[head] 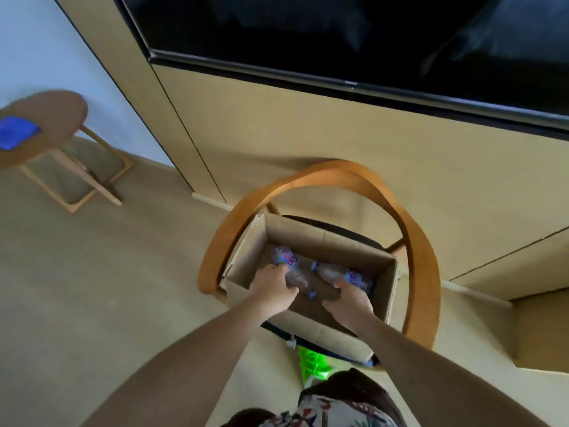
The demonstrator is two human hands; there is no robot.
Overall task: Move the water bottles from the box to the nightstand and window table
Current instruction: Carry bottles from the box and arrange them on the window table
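Two water bottles lie in an open cardboard box [311, 272] on a wooden chair [418, 241]. Each hand grips one — left hand [271, 286] fingers curled round the left bottle [292, 269], right hand [349, 298] fingers round the right bottle [345, 274].

two clear water bottles [292, 271], lying in cardboard box [311, 234]

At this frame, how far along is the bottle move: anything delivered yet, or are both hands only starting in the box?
Nothing looks delivered: the round side table carries only a blue object, no bottles. In hand: both hands are inside the cardboard box on the chair, the left hand around one water bottle, the right hand gripping the other bottle. Left: lifting both out and carrying them to the furniture.
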